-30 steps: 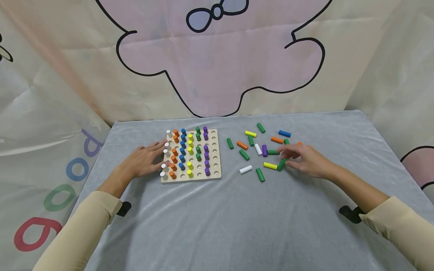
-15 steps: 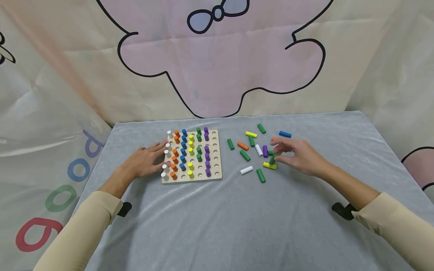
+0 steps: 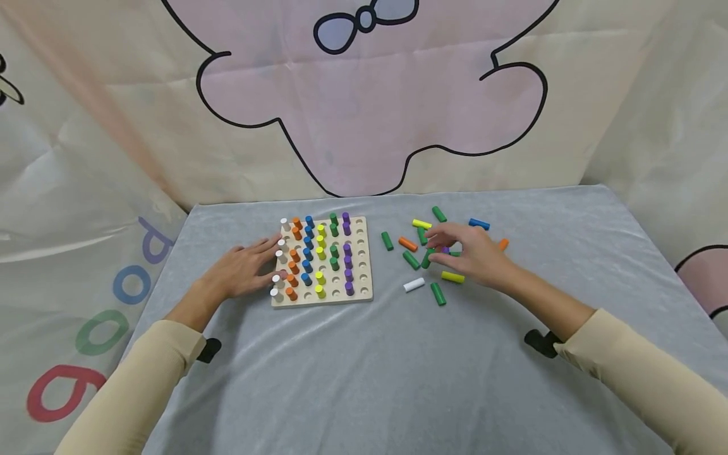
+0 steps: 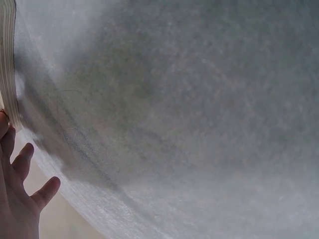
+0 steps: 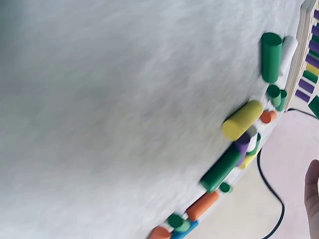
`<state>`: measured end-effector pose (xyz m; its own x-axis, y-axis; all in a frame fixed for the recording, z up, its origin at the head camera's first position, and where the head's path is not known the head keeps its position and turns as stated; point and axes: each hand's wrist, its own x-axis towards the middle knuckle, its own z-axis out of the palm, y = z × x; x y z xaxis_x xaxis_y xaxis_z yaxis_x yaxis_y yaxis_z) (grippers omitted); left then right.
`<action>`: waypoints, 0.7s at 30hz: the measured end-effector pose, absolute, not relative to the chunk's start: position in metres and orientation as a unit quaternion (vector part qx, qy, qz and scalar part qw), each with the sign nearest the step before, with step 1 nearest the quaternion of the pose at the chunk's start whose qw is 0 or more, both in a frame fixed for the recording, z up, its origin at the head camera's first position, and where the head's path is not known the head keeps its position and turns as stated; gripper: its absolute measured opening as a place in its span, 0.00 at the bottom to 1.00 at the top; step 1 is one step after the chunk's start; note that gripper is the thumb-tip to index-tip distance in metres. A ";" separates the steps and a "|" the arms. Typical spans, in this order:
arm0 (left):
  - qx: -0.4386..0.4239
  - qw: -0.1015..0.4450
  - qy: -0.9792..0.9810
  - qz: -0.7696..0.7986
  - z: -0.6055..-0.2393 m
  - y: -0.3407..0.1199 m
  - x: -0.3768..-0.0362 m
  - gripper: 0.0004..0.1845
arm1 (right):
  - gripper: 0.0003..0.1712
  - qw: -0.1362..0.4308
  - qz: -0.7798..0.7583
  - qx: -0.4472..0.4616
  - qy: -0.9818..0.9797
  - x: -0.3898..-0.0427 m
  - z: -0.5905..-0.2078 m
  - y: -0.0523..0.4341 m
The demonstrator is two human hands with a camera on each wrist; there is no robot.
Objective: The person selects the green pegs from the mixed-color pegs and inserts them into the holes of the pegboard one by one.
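Observation:
My left hand (image 3: 244, 268) rests with spread fingers on the left edge of a wooden pegboard (image 3: 367, 278). Columns of white, orange, blue, yellow, green and purple pegs stand upright in it, with some holes bare. In the left wrist view, fingertips lie at the layered side of the board (image 4: 7, 55). Above the loose pegs, my right hand (image 3: 474, 256) pinches a green peg (image 3: 428, 258) between thumb and fingers. That green peg (image 5: 315, 105) shows at the edge of the right wrist view. Part of the loose pile is hidden behind the hand.
Right of the board lie scattered pegs: a white peg (image 3: 414, 285), a yellow peg (image 3: 453, 277), an orange peg (image 3: 407, 244), a blue peg (image 3: 479, 224) and several green ones. A grey cloth (image 3: 364, 379) covers the table; a printed curtain (image 3: 364, 114) hangs behind.
My right hand has moved left across the loose pegs, carrying the green peg toward the board and uncovering an orange peg at the right. My left hand has stayed at the board.

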<state>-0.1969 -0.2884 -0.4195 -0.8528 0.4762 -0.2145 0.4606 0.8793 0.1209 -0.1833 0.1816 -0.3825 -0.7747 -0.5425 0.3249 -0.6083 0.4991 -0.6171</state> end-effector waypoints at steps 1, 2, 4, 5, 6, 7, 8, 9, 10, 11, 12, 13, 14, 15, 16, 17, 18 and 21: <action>0.244 0.119 0.962 0.033 -0.419 -0.288 -0.197 0.46 | 0.23 0.042 0.374 0.336 -0.864 -0.184 -0.382 0.178; 0.245 0.119 0.962 0.033 -0.419 -0.288 -0.197 0.46 | 0.23 0.040 0.374 0.338 -0.863 -0.184 -0.382 0.174; 0.245 0.120 0.962 0.033 -0.419 -0.288 -0.197 0.46 | 0.22 0.033 0.371 0.341 -0.863 -0.185 -0.383 0.166; 0.243 0.122 0.962 0.031 -0.419 -0.288 -0.197 0.46 | 0.22 0.029 0.370 0.343 -0.863 -0.185 -0.383 0.163; 0.241 0.123 0.962 0.029 -0.419 -0.289 -0.197 0.46 | 0.23 0.024 0.368 0.345 -0.863 -0.185 -0.384 0.159; 0.242 0.123 0.962 0.029 -0.419 -0.288 -0.197 0.46 | 0.23 0.020 0.366 0.346 -0.864 -0.185 -0.384 0.156; 0.241 0.123 0.962 0.026 -0.419 -0.289 -0.197 0.46 | 0.23 0.015 0.364 0.348 -0.864 -0.184 -0.384 0.153; 0.241 0.123 0.962 0.026 -0.419 -0.289 -0.197 0.46 | 0.24 0.012 0.360 0.353 -0.864 -0.184 -0.384 0.149; 0.240 0.123 0.962 0.025 -0.419 -0.289 -0.197 0.46 | 0.24 0.008 0.357 0.358 -0.863 -0.184 -0.385 0.146; 0.240 0.123 0.963 0.024 -0.418 -0.289 -0.197 0.46 | 0.24 0.005 0.351 0.363 -0.863 -0.183 -0.386 0.143; 0.240 0.122 0.963 0.024 -0.419 -0.289 -0.197 0.46 | 0.24 0.001 0.344 0.367 -0.864 -0.182 -0.386 0.139; 0.242 0.121 0.962 0.024 -0.419 -0.289 -0.197 0.46 | 0.23 0.000 0.339 0.373 -0.864 -0.182 -0.387 0.136; 0.243 0.120 0.962 0.024 -0.419 -0.290 -0.197 0.45 | 0.22 -0.003 0.335 0.379 -0.863 -0.181 -0.388 0.132; 0.245 0.119 0.962 0.025 -0.418 -0.290 -0.197 0.45 | 0.22 -0.006 0.333 0.383 -0.861 -0.181 -0.389 0.129; 0.246 0.118 0.962 0.025 -0.418 -0.290 -0.197 0.45 | 0.21 -0.009 0.334 0.386 -0.860 -0.180 -0.390 0.126; 0.248 0.117 0.961 0.026 -0.418 -0.290 -0.197 0.44 | 0.20 -0.011 0.335 0.387 -0.859 -0.179 -0.391 0.124; 0.250 0.116 0.961 0.026 -0.418 -0.290 -0.197 0.44 | 0.20 -0.013 0.336 0.389 -0.858 -0.178 -0.391 0.121; 0.253 0.113 0.961 0.024 -0.418 -0.289 -0.197 0.43 | 0.20 -0.018 0.336 0.389 -0.857 -0.176 -0.392 0.114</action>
<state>-0.1968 -0.2891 -0.4182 -0.8466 0.4910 -0.2053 0.4802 0.8711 0.1031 -0.1762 0.1145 -0.3922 -0.6964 -0.6796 0.2307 -0.6552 0.4707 -0.5909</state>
